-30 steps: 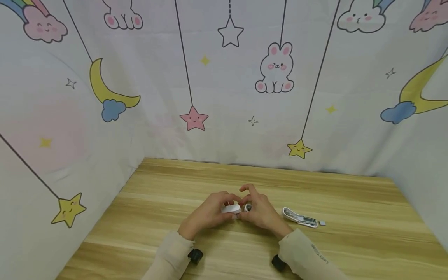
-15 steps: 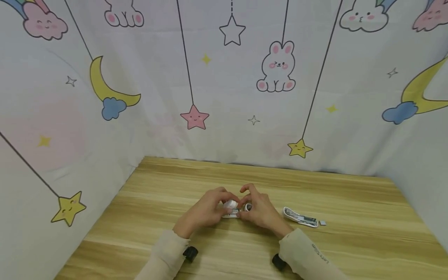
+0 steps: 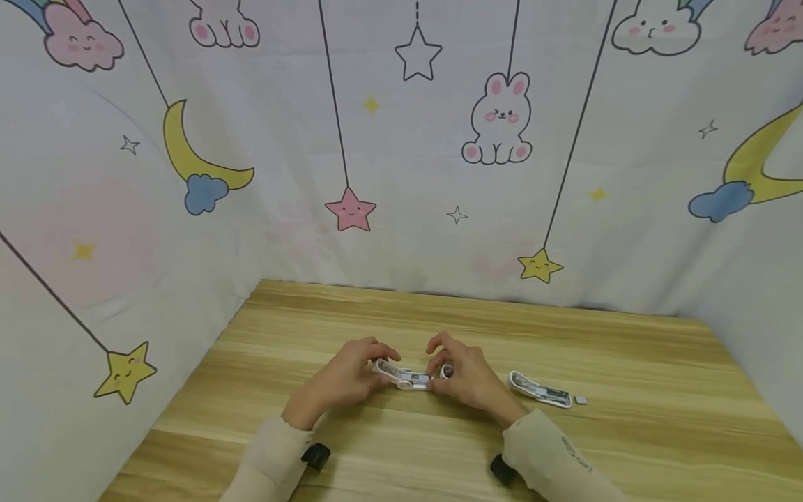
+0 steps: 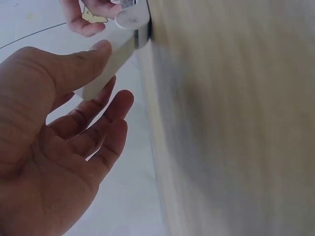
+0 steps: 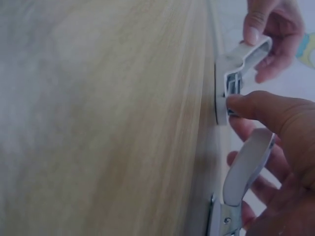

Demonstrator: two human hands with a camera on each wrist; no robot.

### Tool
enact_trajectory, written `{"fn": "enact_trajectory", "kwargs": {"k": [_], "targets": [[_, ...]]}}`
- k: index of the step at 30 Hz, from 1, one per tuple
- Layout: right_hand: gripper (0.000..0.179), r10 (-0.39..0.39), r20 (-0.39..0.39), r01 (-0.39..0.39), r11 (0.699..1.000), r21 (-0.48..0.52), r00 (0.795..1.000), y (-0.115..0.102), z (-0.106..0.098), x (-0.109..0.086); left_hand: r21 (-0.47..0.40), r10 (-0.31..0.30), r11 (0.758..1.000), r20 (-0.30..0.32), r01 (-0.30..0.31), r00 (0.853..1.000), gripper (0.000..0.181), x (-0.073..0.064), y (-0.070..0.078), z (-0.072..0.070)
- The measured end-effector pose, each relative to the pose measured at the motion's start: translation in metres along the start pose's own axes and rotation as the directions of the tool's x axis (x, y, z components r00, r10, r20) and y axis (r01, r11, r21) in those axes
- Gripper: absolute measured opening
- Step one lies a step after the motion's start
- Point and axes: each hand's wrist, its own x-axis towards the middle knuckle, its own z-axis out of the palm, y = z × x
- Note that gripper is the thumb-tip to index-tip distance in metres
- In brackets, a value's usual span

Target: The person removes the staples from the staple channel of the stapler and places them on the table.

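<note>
A small white stapler lies on the table with its top swung back to the left and its inside channel exposed. My left hand pinches the raised top between thumb and fingers; the left wrist view shows the thumb laid along the white top. At the stapler's other end, my right hand pinches the base, its thumb beside the metal channel. Another white rounded end shows between my right fingers, the rest hidden by that hand.
Right of my right hand lies another opened white stapler, with a small grey block, perhaps staples, at its end. A patterned curtain hangs behind the wooden table.
My left hand has swung the stapler's top up and over to the left, uncovering the channel. It has moved left with it. The right hand has stayed nearly still at the base.
</note>
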Motion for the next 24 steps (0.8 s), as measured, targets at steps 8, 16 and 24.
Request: {"fn": "enact_trajectory", "kwargs": {"k": [8, 16, 24], "targets": [[0.026, -0.200, 0.079, 0.207, 0.973, -0.104, 0.977, 0.0044, -0.0034, 0.0016, 0.019, 0.014, 1.000, 0.005, -0.014, 1.000, 0.030, -0.0022, -0.0072, 0.0009], [0.024, -0.246, 0.136, 0.266, 0.952, -0.150, 0.960, 0.0005, -0.0059, 0.0022, 0.002, -0.006, 1.000, 0.007, 0.006, 1.000, 0.030, -0.0019, -0.0045, 0.0006], [0.023, -0.256, 0.122, 0.276, 0.940, -0.202, 0.959, -0.0010, -0.0060, 0.0008, 0.006, -0.020, 1.000, -0.002, 0.020, 1.000, 0.032, -0.0011, -0.0022, -0.0005]]}}
